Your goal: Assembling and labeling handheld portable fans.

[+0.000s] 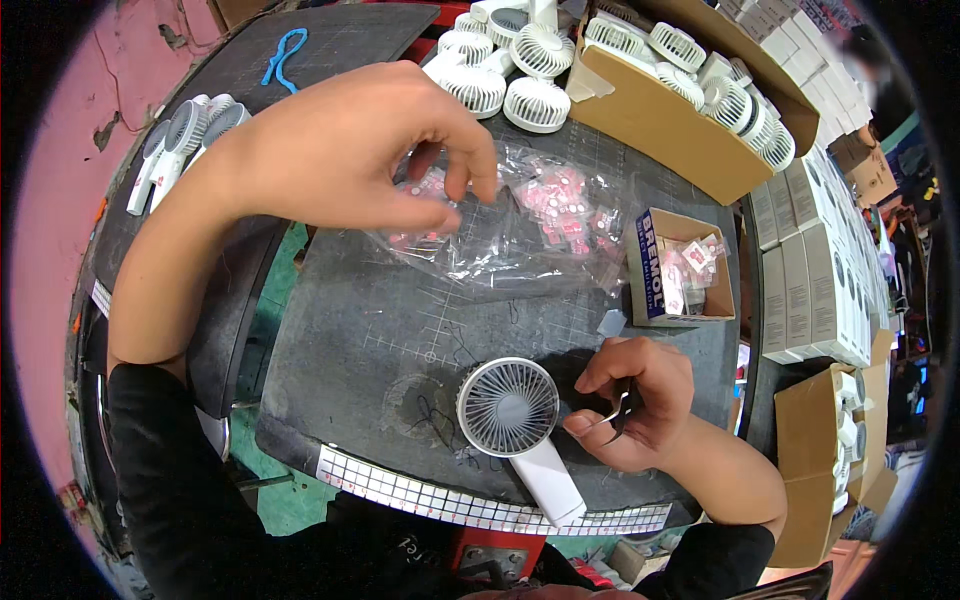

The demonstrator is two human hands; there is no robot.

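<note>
My left hand [385,145] hovers over a clear plastic bag [495,258], thumb and curled fingers apart, with nothing visible between them. Inside or on that bag lie small pink-and-white pieces [562,205], too small to name surely. My right hand [645,395] is closed on metal tweezers [621,405] above the right part of the table. Just left of it, a white handheld fan [510,408] lies with its round grille up and its handle [548,480] toward the front edge.
A small carton [648,265] with more little packets stands at the right. Behind are loose white fans [540,52] and a cardboard box [650,135] of fans. More fans [180,135] lie on the left table near a blue cord [283,60]. White boxes [815,270] are stacked far right.
</note>
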